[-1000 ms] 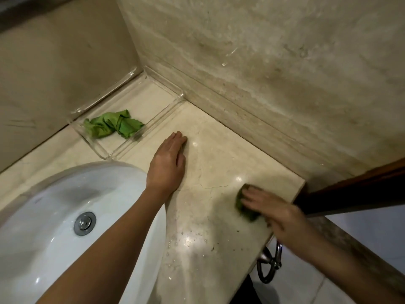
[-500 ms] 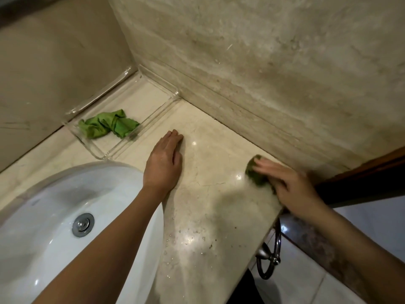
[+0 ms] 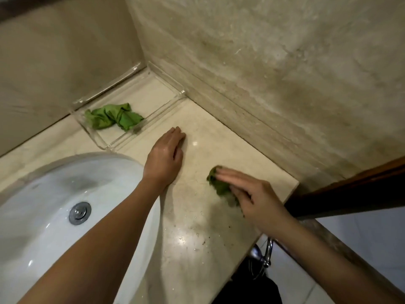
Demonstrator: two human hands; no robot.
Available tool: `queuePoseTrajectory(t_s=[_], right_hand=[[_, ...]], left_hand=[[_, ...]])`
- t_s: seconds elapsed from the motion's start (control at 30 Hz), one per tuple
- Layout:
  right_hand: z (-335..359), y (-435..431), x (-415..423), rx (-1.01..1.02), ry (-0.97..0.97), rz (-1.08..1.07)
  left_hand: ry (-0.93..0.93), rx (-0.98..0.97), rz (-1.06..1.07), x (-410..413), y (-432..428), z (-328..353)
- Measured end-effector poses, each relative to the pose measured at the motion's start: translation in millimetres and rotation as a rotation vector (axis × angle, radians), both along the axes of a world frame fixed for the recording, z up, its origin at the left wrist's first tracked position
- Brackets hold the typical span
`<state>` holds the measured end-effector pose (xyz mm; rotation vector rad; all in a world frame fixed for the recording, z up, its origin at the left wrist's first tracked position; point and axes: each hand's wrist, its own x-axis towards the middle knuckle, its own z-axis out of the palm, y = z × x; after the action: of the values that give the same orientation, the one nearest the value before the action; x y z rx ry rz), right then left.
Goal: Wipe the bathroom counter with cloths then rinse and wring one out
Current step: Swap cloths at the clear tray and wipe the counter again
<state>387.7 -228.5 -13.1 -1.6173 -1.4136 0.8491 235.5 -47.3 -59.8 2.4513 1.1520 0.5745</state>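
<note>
Green cloth [image 3: 216,183] half-hidden under blurred right hand [image 3: 255,199].

Left grip [image 3: 164,156] lies flat, palm down; right grip [image 3: 256,198] flat too, fingers outstretched, blurred.

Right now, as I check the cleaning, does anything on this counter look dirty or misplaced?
Yes: dark specks dot the counter near its front edge, in front of the green cloth under the right hand. A crumpled green cloth lies in the clear tray.
</note>
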Motion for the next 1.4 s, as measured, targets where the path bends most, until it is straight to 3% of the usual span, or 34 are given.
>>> queuePoseTrajectory(t_s=[0.13,0.27,0.37,0.5,0.63,0.87,1.0,1.1,1.2,1.27,1.4], right_hand=[[-6.3,25.3,16.2,-0.009,-0.227,0.098],[-16.7,13.6,21.9,-0.010,-0.235,0.200],[-16.4,20.0,25.3,0.075,-0.301,0.181],[-21.2,31.1,16.0,-0.001,-0.281,0.235],[-24.7,32.8,-7.3,-0.021,-0.368,0.431],[-39.9,2.4,-31.3,0.178,-0.460,0.786],[-34.8,35.7,-5.4,0.154,-0.414,0.622],[-34.4,74.0,-45.7,0.156,-0.432,0.469],[-39.8,43.8,-68.4,0.270,-0.429,0.682],[-42.9,9.7,-41.2,0.257,-0.425,0.814],[-35.2,16.6,10.1,0.167,-0.403,0.678]], left_hand=[[-0.035,0.084,0.028,-4.1,-21.2,17.1],[-0.100,-0.058,0.224,-30.8,-90.9,33.5],[-0.008,-0.121,0.410,-59.3,-145.7,30.4],[0.019,-0.240,0.588,-75.0,-186.6,18.9],[0.068,-0.239,0.668,-74.1,-194.1,15.1],[0.084,-0.221,0.713,-76.1,-199.6,8.8],[0.063,-0.253,0.743,-74.7,-197.9,8.7],[0.043,-0.270,0.752,-74.8,-197.1,7.4],[0.035,-0.275,0.777,-76.3,-198.6,7.2],[0.046,-0.276,0.784,-76.1,-198.5,7.5],[0.068,-0.268,0.773,-75.0,-196.6,6.4]])
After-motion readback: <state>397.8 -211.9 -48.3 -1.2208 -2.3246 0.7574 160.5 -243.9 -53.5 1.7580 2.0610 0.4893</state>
